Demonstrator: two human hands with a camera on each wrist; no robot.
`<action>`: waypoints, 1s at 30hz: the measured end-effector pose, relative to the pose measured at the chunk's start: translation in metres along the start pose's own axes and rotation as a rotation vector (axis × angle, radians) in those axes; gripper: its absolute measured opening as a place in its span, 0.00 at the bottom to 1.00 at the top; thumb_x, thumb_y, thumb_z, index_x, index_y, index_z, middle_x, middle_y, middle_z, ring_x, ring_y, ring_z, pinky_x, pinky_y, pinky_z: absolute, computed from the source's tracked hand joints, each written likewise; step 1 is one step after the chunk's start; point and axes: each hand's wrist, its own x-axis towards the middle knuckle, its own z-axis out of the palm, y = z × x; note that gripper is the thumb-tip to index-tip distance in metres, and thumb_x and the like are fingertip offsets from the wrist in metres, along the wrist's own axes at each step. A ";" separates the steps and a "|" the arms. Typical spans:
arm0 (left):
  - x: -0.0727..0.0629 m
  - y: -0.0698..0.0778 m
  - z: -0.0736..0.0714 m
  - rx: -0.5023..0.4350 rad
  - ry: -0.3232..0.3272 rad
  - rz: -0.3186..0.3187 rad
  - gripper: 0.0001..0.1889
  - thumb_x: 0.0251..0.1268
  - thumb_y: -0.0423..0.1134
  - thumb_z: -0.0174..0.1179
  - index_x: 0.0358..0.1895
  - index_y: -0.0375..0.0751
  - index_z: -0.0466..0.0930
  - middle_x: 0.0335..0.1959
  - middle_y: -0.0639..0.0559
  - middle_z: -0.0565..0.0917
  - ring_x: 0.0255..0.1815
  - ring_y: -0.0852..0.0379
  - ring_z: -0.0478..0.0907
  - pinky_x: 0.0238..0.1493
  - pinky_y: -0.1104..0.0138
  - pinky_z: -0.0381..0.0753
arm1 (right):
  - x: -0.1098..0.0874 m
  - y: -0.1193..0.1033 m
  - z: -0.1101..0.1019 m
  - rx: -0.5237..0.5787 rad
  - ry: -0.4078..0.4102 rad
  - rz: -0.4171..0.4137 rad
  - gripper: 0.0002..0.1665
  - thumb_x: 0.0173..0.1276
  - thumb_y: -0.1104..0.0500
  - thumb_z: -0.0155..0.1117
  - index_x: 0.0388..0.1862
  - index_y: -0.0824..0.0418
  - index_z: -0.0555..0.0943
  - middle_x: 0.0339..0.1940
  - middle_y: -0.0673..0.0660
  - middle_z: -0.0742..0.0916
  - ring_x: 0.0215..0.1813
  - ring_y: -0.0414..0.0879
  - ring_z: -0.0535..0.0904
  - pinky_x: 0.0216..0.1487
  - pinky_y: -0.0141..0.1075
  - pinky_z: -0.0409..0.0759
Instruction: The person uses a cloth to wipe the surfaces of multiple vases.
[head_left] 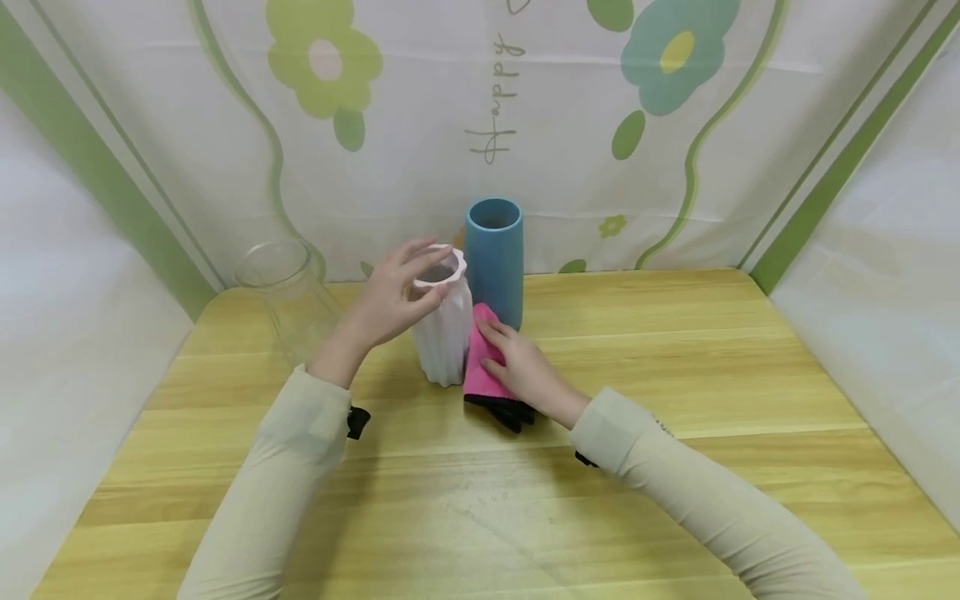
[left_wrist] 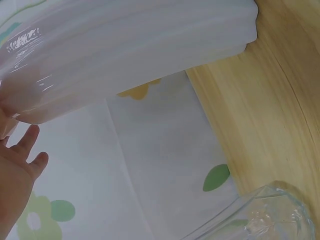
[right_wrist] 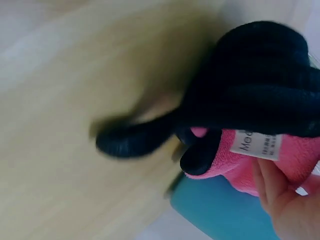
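Note:
A white ribbed vase (head_left: 442, 337) stands upright on the wooden table. My left hand (head_left: 386, 298) holds it at the top, with the fingers across the mouth and the thumb at the near rim. With my right hand (head_left: 528, 371) I grip a folded pink cloth (head_left: 483, 375) with black edging, held up against the vase's right side. In the right wrist view the cloth shows a white label (right_wrist: 256, 144), fingertips right below it, and its dark edging (right_wrist: 250, 107) hangs in loose folds.
Just behind the cloth rises a tall blue vase (head_left: 495, 258). A clear glass vase (head_left: 281, 283) stands at the left, partly behind my left forearm. White curtains printed with flowers (head_left: 325, 58) enclose the table (head_left: 675, 342) at the back and both sides.

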 end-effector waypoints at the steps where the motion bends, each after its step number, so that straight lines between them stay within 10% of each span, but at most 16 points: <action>1: 0.000 0.000 0.000 0.000 0.000 0.000 0.28 0.65 0.45 0.57 0.69 0.45 0.68 0.73 0.42 0.60 0.71 0.40 0.62 0.54 0.51 0.80 | 0.000 0.001 0.001 -0.009 -0.022 0.014 0.37 0.68 0.60 0.61 0.74 0.61 0.61 0.72 0.68 0.67 0.72 0.61 0.66 0.68 0.50 0.69; 9: 0.000 0.001 0.001 -0.016 0.017 0.018 0.28 0.66 0.42 0.57 0.69 0.41 0.67 0.67 0.37 0.63 0.61 0.42 0.70 0.49 0.53 0.83 | -0.001 0.001 0.001 0.018 -0.001 0.030 0.36 0.67 0.60 0.62 0.73 0.60 0.63 0.72 0.67 0.68 0.71 0.61 0.67 0.67 0.50 0.70; 20: -0.002 0.004 -0.007 0.096 0.003 -0.034 0.33 0.63 0.49 0.56 0.71 0.42 0.64 0.72 0.44 0.65 0.73 0.42 0.59 0.70 0.41 0.59 | 0.006 -0.018 -0.021 0.159 0.227 -0.114 0.33 0.68 0.61 0.61 0.71 0.60 0.66 0.70 0.64 0.71 0.71 0.58 0.67 0.69 0.49 0.68; 30: -0.002 0.002 -0.006 0.102 -0.044 -0.028 0.33 0.65 0.50 0.50 0.73 0.44 0.60 0.75 0.47 0.60 0.76 0.39 0.50 0.71 0.38 0.53 | 0.007 -0.021 -0.023 0.174 0.232 -0.136 0.34 0.68 0.62 0.61 0.72 0.59 0.64 0.71 0.66 0.70 0.71 0.60 0.67 0.68 0.49 0.69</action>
